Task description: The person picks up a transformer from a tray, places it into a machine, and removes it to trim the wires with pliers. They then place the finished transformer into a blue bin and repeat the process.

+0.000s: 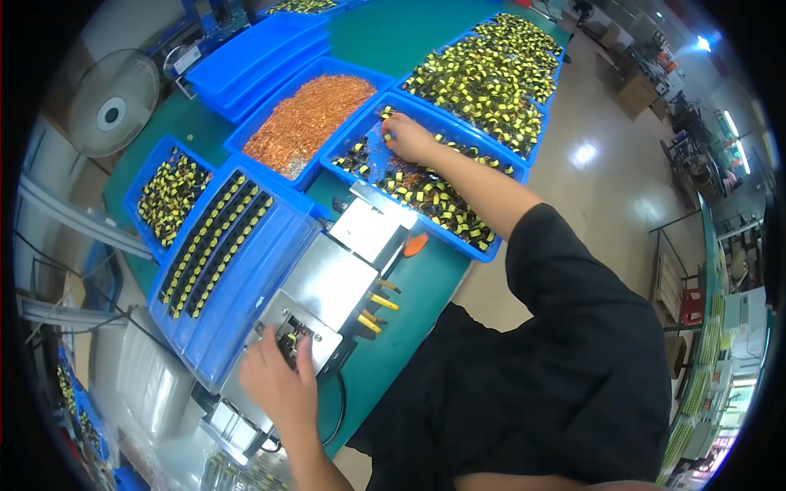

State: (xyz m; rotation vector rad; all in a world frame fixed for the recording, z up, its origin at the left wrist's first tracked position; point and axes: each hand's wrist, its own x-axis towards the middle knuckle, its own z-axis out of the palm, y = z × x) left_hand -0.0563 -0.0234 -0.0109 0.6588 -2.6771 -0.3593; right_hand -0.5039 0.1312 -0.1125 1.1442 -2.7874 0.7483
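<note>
My left hand is at the small metal fixture of a bench machine, thumb and fingers apart on either side of its slot. A small dark part with a bit of yellow sits in that slot, partly hidden by the fingers. My right hand reaches into a blue tray of black-and-yellow coil-like components. Its fingers are curled together near the far left wall, close to one loose component. Whatever lies between those fingertips is too small to make out.
Copper-coloured bits fill another blue tray. More components fill the far tray and a small left bin. Rows of components lie on a blue lid-like tray. Yellow-handled pliers and an orange piece lie beside the machine. A fan stands left.
</note>
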